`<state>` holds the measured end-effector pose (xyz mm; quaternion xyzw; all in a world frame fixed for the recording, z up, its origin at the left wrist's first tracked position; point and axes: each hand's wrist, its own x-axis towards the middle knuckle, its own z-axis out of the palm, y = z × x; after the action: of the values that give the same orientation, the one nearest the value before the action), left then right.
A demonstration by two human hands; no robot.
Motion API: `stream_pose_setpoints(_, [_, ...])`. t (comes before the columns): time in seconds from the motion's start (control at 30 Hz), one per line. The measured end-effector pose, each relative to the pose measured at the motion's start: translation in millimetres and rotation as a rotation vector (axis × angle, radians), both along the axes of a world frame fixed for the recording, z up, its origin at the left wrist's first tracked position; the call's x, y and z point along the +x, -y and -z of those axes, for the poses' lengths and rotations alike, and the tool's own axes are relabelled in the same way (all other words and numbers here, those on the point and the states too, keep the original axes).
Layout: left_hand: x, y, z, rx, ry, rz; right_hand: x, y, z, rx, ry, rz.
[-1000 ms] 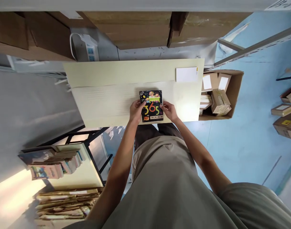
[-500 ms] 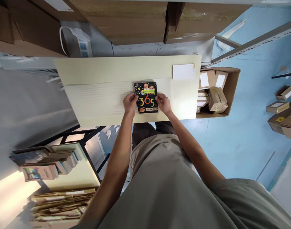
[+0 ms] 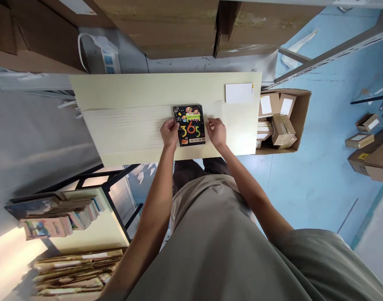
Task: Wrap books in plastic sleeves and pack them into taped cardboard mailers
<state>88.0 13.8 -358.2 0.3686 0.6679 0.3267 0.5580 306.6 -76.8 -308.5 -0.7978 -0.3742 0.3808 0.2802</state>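
A dark book (image 3: 189,125) with a colourful "365" cover lies flat on a pale cream sheet (image 3: 131,129) spread over the table (image 3: 166,85). My left hand (image 3: 169,132) grips the book's left edge with curled fingers. Just off the book's right edge is my right hand (image 3: 217,131), its fingers loosely apart and holding nothing. A white card (image 3: 239,93) lies at the table's far right corner.
An open cardboard box (image 3: 301,121) with small parcels stands on the blue floor right of the table. Large cartons (image 3: 178,25) and a power strip (image 3: 100,54) sit beyond the table. Stacked books (image 3: 53,215) and flattened cardboard (image 3: 75,271) lie at lower left. More boxes (image 3: 370,154) sit far right.
The book has been moved a little farther onto the cream sheet and set flat. My right hand has come off its right edge; my left stays on the left edge.
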Motion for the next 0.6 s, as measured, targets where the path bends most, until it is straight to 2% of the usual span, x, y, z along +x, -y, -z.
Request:
stream_pose_setpoints(0.13, [2.6,-0.7,0.4,-0.011,0.004,-0.017,36.9,33.6,-6.2,-0.028,0.144,0.161])
stream_pose_setpoints(0.27, [6.3,0.0,-3.1,-0.019,0.004,-0.034,50.9,53.0,-10.5,-0.127,0.103,0.178])
stream_pose_setpoints(0.43, [7.3,3.0,-10.4,0.014,-0.063,0.034,34.8,54.3,-37.1,-0.009,0.083,0.138])
stream_pose_setpoints(0.53, [6.8,6.2,-16.1,0.062,-0.091,0.065,11.4,45.4,-56.7,0.079,0.045,0.035])
stream_pose_setpoints(0.6, [6.7,10.7,-22.3,0.092,-0.133,0.066,-10.0,34.5,-62.2,0.104,0.002,-0.045])
